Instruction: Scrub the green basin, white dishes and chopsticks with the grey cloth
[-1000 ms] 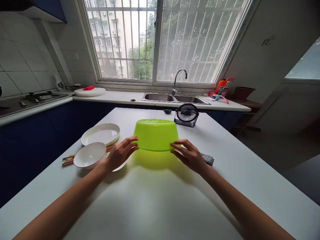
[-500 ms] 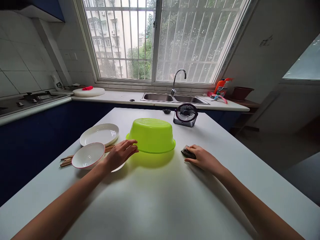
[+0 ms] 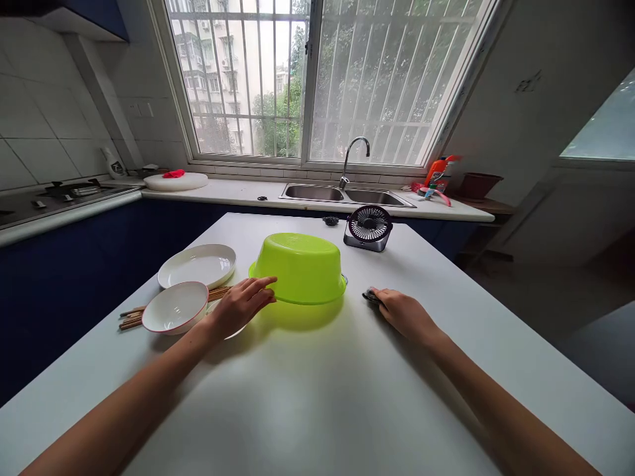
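A bright green plastic basin (image 3: 300, 264) lies upside down on the white table. My left hand (image 3: 243, 304) is at its front left rim, fingers reaching over the rim onto the side wall. To the right of the basin, my right hand (image 3: 404, 314) is closed over a dark grey, crumpled scouring pad (image 3: 371, 295) against the tabletop; most of the pad is under the fingers. Left of my left hand sit a white bowl with a red rim (image 3: 176, 307), wooden chopsticks (image 3: 131, 318) and a large white plate (image 3: 198, 266). Under my left wrist, a small white dish (image 3: 235, 332) is partly hidden.
A small black fan (image 3: 370, 225) stands at the table's far edge, with a dark wire scrubber (image 3: 330, 221) beside it. Beyond the table, a counter holds a double sink (image 3: 315, 192) with a faucet (image 3: 346, 165), a round chopping board (image 3: 176, 182) and orange bottles (image 3: 435, 172).
My right hand has turned slightly and now covers more of the pad. The basin has shifted a little left, and a small greyish loop now shows by its right rim. My left hand barely moved.
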`<state>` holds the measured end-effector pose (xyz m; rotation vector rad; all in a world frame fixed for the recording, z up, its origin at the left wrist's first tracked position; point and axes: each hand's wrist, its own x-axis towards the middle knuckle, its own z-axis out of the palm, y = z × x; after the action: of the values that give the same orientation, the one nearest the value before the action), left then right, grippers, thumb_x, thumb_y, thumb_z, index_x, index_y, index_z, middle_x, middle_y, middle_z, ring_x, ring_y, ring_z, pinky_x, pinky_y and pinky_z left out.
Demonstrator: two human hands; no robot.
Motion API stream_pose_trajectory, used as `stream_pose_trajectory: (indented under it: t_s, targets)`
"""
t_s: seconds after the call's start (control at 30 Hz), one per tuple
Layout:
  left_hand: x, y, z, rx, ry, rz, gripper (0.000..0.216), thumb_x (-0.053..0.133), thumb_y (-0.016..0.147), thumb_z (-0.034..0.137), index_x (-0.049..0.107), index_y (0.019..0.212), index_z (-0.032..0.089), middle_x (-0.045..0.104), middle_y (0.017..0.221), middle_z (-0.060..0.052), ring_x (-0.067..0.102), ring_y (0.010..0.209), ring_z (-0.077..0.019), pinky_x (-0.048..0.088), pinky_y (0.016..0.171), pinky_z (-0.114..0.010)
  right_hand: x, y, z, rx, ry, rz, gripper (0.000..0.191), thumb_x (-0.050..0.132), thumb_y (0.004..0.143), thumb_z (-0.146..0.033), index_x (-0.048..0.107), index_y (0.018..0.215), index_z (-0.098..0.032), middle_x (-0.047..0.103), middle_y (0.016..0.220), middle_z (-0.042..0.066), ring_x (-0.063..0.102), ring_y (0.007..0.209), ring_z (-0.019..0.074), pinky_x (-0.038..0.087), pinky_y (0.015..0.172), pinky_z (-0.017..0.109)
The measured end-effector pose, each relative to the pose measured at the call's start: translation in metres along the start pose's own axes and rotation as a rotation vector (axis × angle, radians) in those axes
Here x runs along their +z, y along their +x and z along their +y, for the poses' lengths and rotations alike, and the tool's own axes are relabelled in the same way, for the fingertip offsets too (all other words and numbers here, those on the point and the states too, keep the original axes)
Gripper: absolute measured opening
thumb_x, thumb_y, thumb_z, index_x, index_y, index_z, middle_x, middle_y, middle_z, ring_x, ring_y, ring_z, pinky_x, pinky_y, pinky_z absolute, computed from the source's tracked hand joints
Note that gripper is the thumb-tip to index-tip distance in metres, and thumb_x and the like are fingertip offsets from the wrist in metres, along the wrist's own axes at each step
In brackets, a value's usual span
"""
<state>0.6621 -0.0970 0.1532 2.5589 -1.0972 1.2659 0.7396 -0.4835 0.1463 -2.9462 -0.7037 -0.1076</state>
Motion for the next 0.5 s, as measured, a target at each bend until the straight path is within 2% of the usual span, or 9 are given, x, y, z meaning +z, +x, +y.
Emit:
stream_pose_trajectory:
  t_s: [0.1,0.2,0.33,0.5]
  targets:
    - [-0.001,0.001,0.0,0.014,0.005,0.014,0.006,0.057,0.097,0.017,0.063,0.097,0.018,0.072,0.116,-0.01,0.07,0.089,-0.0196,0.058,0.075,-0.034,-0.01,0.002,0.003,-0.059,0.13,0.132,0.035,0.045,0.093,-0.019,0.068,0.118,-0.019,0.075,0.111,0.012,0.073,0.091,0.0256,0.055,0.075,0.032]
    - [-0.002,0.002,0.0,-0.01,-0.02,0.043,0.006,0.059,0.095,0.014,0.061,0.1,0.018,0.071,0.119,-0.01,0.068,0.104,-0.0229,0.059,0.085,-0.038,-0.028,0.004,-0.009,-0.174,0.267,0.364,0.032,0.05,0.094,-0.026,0.069,0.118,-0.021,0.074,0.114,0.011,0.073,0.093,0.0262,0.058,0.08,0.035]
    - [-0.002,0.004,0.0,-0.006,-0.077,0.064,0.015,0.057,0.095,0.012,0.058,0.109,0.019,0.067,0.128,-0.012,0.055,0.132,-0.0268,0.054,0.104,-0.048,-0.053,0.008,-0.048,-0.332,0.355,0.704,0.032,0.057,0.094,-0.027,0.067,0.124,-0.021,0.072,0.121,0.011,0.071,0.104,0.0256,0.058,0.093,0.038]
    - [-0.001,0.007,0.001,0.027,-0.091,0.101,0.012,0.056,0.095,0.011,0.053,0.104,0.019,0.065,0.127,-0.014,0.053,0.136,-0.0278,0.051,0.108,-0.056,-0.059,0.028,-0.098,-0.564,0.277,0.861,0.045,0.054,0.096,-0.016,0.056,0.14,-0.025,0.064,0.137,0.012,0.063,0.124,0.0257,0.056,0.101,0.041]
